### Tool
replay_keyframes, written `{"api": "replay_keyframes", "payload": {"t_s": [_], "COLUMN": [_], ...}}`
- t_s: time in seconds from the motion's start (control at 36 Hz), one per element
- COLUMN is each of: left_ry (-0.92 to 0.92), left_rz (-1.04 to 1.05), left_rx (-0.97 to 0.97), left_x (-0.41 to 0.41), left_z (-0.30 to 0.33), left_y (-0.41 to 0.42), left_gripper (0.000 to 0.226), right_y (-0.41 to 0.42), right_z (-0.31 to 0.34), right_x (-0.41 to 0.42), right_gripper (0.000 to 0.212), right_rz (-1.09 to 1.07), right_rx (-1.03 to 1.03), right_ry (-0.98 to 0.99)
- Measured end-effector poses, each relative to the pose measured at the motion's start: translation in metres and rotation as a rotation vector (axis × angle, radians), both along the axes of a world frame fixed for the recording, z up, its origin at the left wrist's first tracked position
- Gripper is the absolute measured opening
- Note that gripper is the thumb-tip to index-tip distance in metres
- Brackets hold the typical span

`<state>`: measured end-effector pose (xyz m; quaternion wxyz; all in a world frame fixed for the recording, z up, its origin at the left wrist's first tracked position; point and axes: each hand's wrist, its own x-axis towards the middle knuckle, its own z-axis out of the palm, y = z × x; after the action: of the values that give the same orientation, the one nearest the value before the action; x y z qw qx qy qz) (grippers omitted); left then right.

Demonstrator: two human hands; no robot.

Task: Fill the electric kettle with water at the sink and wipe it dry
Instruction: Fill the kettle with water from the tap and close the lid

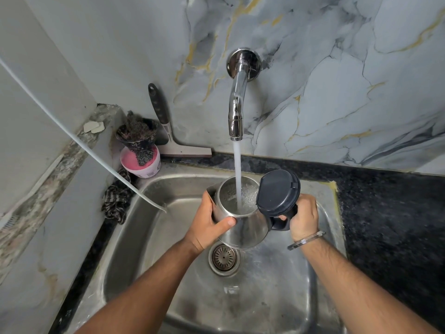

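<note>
A steel electric kettle [248, 227] with its dark lid [277, 191] flipped open hangs over the steel sink [277, 285], right under the chrome tap [237, 104]. A stream of water [237, 169] runs from the tap into the kettle's mouth, and water bubbles inside. My left hand [208, 222] wraps the kettle's body by the spout, thumb across the front. My right hand [303, 218] grips the dark handle at the right. A checked cloth [115, 201] lies crumpled at the sink's left rim.
A pink tub [142, 165] with a dark funnel-shaped holder and scrubber stands in the back left corner. A squeegee [168, 131] leans on the marble wall. A white hose [84, 145] slopes down into the sink. The drain strainer [224, 257] lies below the kettle. Dark granite counter [385, 213] at right.
</note>
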<state>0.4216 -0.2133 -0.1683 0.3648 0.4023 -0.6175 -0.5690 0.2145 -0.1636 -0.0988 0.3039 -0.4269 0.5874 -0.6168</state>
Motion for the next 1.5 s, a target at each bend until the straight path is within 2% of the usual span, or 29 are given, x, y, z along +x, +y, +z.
{"api": "replay_keyframes", "payload": {"t_s": [0.06, 0.17, 0.28, 0.5, 0.58, 0.69, 0.86, 1.06, 1.14, 1.19, 1.25, 1.33, 1.5], "left_ry": [0.003, 0.013, 0.005, -0.008, -0.004, 0.008, -0.002, -0.054, -0.067, -0.068, -0.072, -0.071, -0.050], "left_rz": [-0.002, -0.002, -0.005, 0.007, 0.008, 0.007, -0.003, 0.007, 0.009, 0.013, 0.011, 0.005, -0.013], "left_rx": [-0.002, -0.004, -0.001, 0.001, 0.009, 0.008, 0.019, 0.035, 0.032, 0.030, 0.022, 0.017, 0.053], "left_x": [0.000, 0.000, 0.000, -0.001, 0.000, 0.000, 0.000, 0.002, 0.001, 0.000, 0.000, -0.001, 0.003], "left_z": [0.000, 0.001, 0.000, -0.001, -0.001, 0.000, 0.001, 0.002, 0.004, 0.005, 0.006, 0.007, 0.002], "left_y": [-0.001, -0.002, -0.003, -0.001, -0.002, -0.002, -0.004, -0.005, -0.004, -0.004, -0.004, -0.005, -0.005], "left_gripper": [0.075, 0.075, 0.071, 0.071, 0.073, 0.076, 0.074, 0.071, 0.073, 0.073, 0.071, 0.072, 0.073], "right_y": [-0.002, -0.002, -0.003, 0.000, -0.001, -0.003, -0.006, -0.005, -0.006, -0.005, -0.007, -0.009, -0.011], "right_z": [0.003, 0.003, 0.005, 0.005, 0.004, -0.001, -0.005, -0.008, -0.012, -0.014, -0.015, -0.018, -0.036], "right_x": [0.001, 0.001, 0.002, 0.003, 0.001, -0.002, -0.003, -0.003, -0.004, -0.003, -0.001, -0.001, -0.010], "right_gripper": [0.057, 0.073, 0.056, 0.058, 0.057, 0.074, 0.069, 0.074, 0.068, 0.052, 0.048, 0.054, 0.039], "right_rz": [0.007, -0.017, -0.036, -0.003, -0.002, -0.028, -0.053, -0.030, -0.035, -0.045, -0.067, -0.078, -0.063], "right_rx": [-0.005, -0.012, 0.007, -0.007, 0.004, -0.008, 0.028, 0.000, 0.005, 0.005, -0.010, -0.020, 0.061], "right_ry": [-0.045, -0.005, -0.049, -0.071, -0.050, 0.091, 0.126, 0.146, 0.079, -0.054, -0.150, -0.180, -0.225]}}
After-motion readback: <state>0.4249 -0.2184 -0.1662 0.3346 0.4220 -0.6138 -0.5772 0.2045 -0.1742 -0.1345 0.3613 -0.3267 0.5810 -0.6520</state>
